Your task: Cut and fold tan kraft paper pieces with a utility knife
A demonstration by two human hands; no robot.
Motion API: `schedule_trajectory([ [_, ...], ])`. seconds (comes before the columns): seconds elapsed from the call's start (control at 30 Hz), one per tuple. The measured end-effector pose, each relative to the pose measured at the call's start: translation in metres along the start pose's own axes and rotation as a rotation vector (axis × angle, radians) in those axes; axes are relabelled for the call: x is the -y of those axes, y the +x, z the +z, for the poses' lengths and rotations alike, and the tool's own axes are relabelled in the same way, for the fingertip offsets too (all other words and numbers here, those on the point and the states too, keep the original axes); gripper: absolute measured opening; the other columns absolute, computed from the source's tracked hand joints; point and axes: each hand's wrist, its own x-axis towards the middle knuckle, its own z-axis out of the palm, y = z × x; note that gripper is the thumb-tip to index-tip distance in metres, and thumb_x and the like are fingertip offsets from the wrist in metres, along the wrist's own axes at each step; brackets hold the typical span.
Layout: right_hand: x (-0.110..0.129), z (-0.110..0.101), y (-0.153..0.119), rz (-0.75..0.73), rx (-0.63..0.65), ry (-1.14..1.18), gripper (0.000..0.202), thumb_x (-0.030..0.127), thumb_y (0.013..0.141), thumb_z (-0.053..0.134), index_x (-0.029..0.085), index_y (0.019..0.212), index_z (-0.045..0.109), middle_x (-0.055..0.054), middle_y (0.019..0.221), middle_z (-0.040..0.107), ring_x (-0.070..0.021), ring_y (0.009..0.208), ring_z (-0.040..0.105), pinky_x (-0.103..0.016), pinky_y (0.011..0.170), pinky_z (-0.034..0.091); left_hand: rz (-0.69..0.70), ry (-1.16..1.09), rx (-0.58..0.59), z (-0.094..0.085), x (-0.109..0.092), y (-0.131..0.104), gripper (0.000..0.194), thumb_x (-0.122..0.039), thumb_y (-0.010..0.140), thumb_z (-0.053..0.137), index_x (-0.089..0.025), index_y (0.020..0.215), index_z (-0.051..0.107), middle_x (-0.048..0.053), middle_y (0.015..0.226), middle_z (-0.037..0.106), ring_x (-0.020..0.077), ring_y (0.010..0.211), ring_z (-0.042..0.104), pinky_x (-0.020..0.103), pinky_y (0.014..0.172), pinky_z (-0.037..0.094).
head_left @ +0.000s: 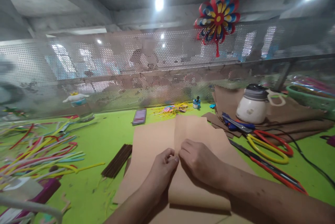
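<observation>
Several tan sheets of paper (pixel 151 136) lie stacked on the green tabletop in front of me. The top sheet (pixel 201 192) is folded or curled over, its rounded bend toward my body. My left hand (pixel 162 168) has thumb and fingers closed at the left edge of this folded sheet. Close beside it, my right hand (pixel 199 159) rests on the same sheet, fingers curled and pressed down near that edge. Both fingertips nearly meet; the underside of the fold is hidden.
Orange-handled cutter (pixel 272 170), scissors (pixel 269 143) and white jug (pixel 252 107) lie right, near dark brown sheets (pixel 300 112). Left are brown strips (pixel 117 161) and colourful pipe cleaners (pixel 52 147). Behind stand a blue ink bottle (pixel 196 103) and perforated metal screen (pixel 117 73).
</observation>
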Motion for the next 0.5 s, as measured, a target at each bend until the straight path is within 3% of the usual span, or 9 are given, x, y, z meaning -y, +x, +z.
schedule_trajectory([
  [0.27, 0.002, 0.003, 0.0, 0.03, -0.037, 0.023, 0.019, 0.001, 0.084, 0.049, 0.015, 0.077, 0.059, -0.007, 0.078, 0.057, -0.0205, 0.071, 0.045, -0.033, 0.058, 0.029, -0.034, 0.013, 0.006, 0.003, -0.005, -0.004, 0.024, -0.037, 0.071, 0.068, -0.017, 0.074, 0.055, -0.002, 0.063, 0.059, 0.0139, 0.06, 0.053, 0.024, 0.057, 0.04],
  [0.5, -0.007, 0.006, 0.0, 0.166, -0.051, 0.091, 0.027, 0.01, 0.096, 0.041, 0.015, 0.075, 0.058, -0.005, 0.075, 0.057, -0.0165, 0.07, 0.05, -0.028, 0.063, 0.035, -0.081, -0.101, 0.043, 0.003, -0.007, -0.001, 0.026, -0.034, 0.068, 0.07, -0.017, 0.085, 0.059, 0.001, 0.07, 0.067, 0.0183, 0.063, 0.062, 0.029, 0.063, 0.047],
])
